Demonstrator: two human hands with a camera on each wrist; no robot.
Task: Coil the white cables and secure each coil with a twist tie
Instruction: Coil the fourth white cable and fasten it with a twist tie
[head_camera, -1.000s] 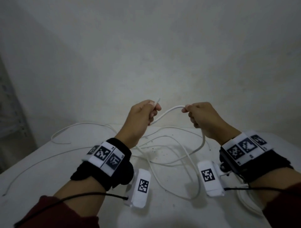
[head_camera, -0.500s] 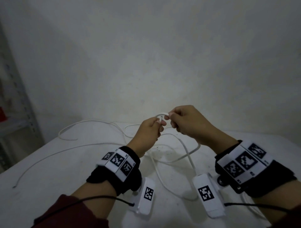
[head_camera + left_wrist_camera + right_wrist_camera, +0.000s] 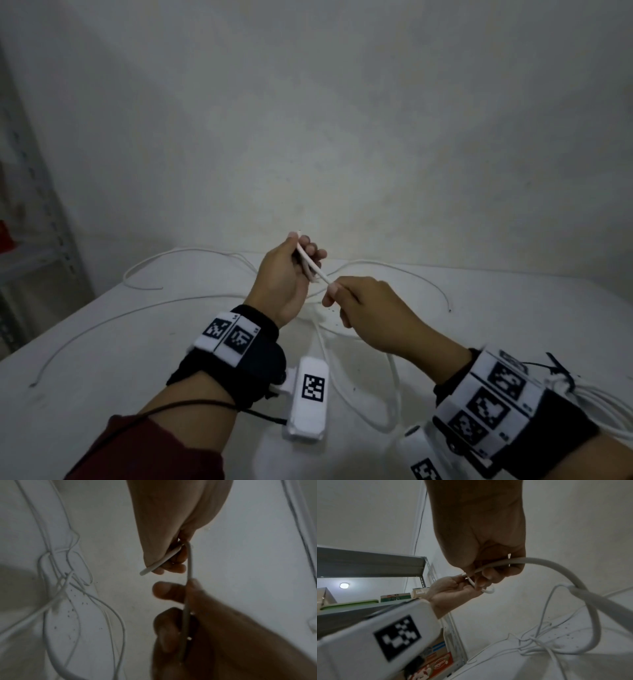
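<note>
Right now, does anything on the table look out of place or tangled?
Yes. The loose thin white cables cross into a knot-like tangle on the white table, beside small dark specks.

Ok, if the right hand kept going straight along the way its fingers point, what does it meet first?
Most likely the left hand: the right hand points up along the white cable that both grip, with only a short stretch between. Depth is unclear.

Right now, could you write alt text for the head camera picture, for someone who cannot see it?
Two hands hold one white cable above a white table: the left hand grips its end, the right hand pinches it nearby. More cable lies loose on the table.
</note>
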